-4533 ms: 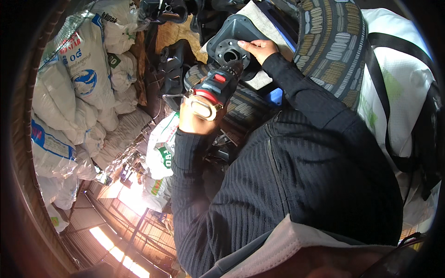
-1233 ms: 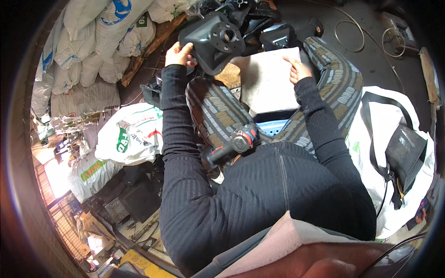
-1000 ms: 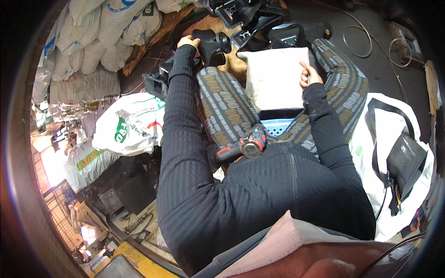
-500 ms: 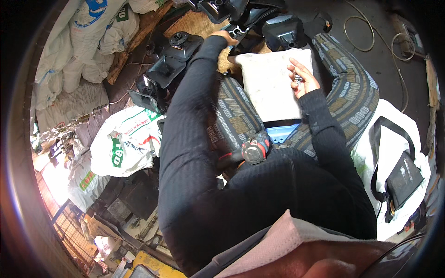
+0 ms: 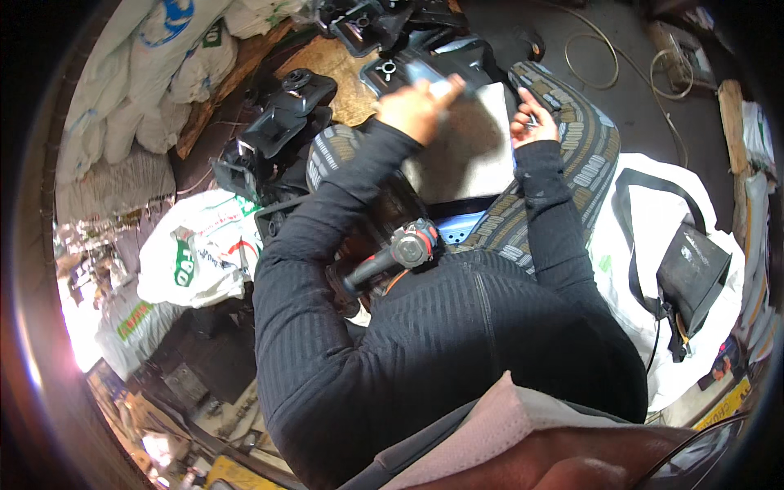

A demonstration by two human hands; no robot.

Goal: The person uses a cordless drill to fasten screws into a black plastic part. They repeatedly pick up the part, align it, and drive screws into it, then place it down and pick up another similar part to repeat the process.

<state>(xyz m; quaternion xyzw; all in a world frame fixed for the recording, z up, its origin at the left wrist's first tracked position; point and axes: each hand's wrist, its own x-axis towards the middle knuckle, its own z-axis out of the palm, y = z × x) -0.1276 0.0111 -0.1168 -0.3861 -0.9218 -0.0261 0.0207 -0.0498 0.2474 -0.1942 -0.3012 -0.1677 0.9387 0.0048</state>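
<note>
Best done without spilling metal bits (image 5: pixel 532 122), clasped in right hand (image 5: pixel 540 133) beside white pad (image 5: pixel 492 124), with left hand (image 5: pixel 412 113) over the pad, near black part (image 5: pixel 376 79), too blurred to tell its grip.

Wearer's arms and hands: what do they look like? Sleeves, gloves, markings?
Left sleeve and right sleeve: long, black, ribbed fabric, reaching the wrists. Small pale specks near the right cuff. Left hand and right hand: bare, no gloves. The left is motion-blurred, so finer detail can't be told. No cables seen on either arm.
</note>
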